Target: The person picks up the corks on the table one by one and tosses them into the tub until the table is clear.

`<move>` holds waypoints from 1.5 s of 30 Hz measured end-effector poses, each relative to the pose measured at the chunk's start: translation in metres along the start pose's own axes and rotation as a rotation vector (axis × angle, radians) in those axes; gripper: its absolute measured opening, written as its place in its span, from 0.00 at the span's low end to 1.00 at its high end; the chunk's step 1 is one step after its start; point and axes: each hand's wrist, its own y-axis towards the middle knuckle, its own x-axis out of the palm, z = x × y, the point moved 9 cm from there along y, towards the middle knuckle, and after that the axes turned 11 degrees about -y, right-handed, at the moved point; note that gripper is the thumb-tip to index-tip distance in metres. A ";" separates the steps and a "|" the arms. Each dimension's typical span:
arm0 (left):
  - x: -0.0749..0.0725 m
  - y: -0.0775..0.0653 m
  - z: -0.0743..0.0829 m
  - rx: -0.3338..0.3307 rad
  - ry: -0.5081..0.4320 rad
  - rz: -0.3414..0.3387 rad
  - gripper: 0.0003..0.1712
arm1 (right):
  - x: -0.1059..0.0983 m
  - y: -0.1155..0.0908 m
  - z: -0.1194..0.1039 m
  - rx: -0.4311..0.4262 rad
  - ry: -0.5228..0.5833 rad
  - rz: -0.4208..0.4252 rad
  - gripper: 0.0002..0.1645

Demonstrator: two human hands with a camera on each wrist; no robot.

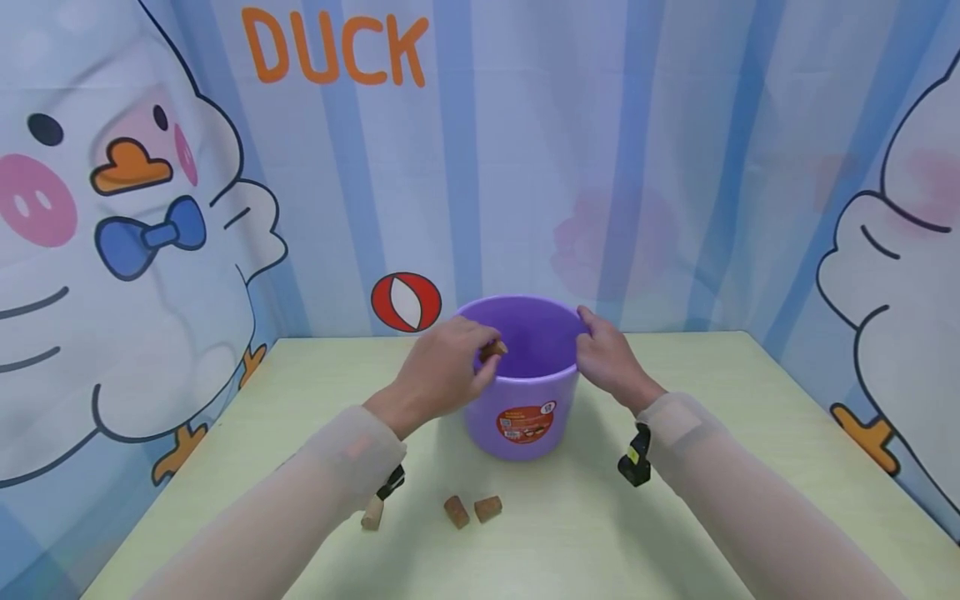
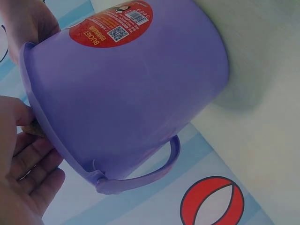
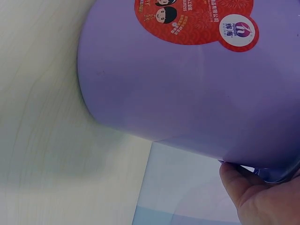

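A purple plastic bucket [image 1: 517, 390] stands upright on the table with a red label [image 1: 525, 425] on its front. My left hand [image 1: 442, 367] pinches a brown cork [image 1: 495, 350] between thumb and fingers at the bucket's left rim. In the left wrist view only a small end of that cork [image 2: 33, 129] shows beside the rim. My right hand [image 1: 611, 358] grips the opposite rim; the right wrist view has its fingers against the bucket near the top. Three more corks lie in front: one [image 1: 372, 512] partly behind my left forearm, two [image 1: 456, 512] [image 1: 488, 508] close together. The bucket's bottom inside is hidden.
The pale table [image 1: 675, 533] ends at a blue-striped cloth backdrop [image 1: 517, 167] with duck drawings. A purple bucket handle [image 2: 145, 180] hangs at the bucket's side in the left wrist view.
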 end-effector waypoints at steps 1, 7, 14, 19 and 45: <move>0.001 0.001 0.000 -0.004 0.004 -0.008 0.03 | 0.000 0.000 0.000 0.001 0.002 0.000 0.38; 0.008 0.002 -0.003 -0.070 0.018 -0.073 0.13 | 0.001 -0.001 0.001 0.014 0.006 -0.009 0.38; 0.008 -0.001 -0.008 -0.122 0.005 -0.075 0.22 | 0.001 -0.002 -0.001 0.005 0.008 -0.012 0.38; 0.004 -0.003 -0.006 -0.098 0.001 -0.038 0.20 | 0.001 -0.001 0.000 0.005 0.012 -0.013 0.38; -0.022 -0.037 -0.016 -0.085 0.001 0.046 0.15 | 0.000 -0.002 -0.001 -0.009 0.022 -0.004 0.38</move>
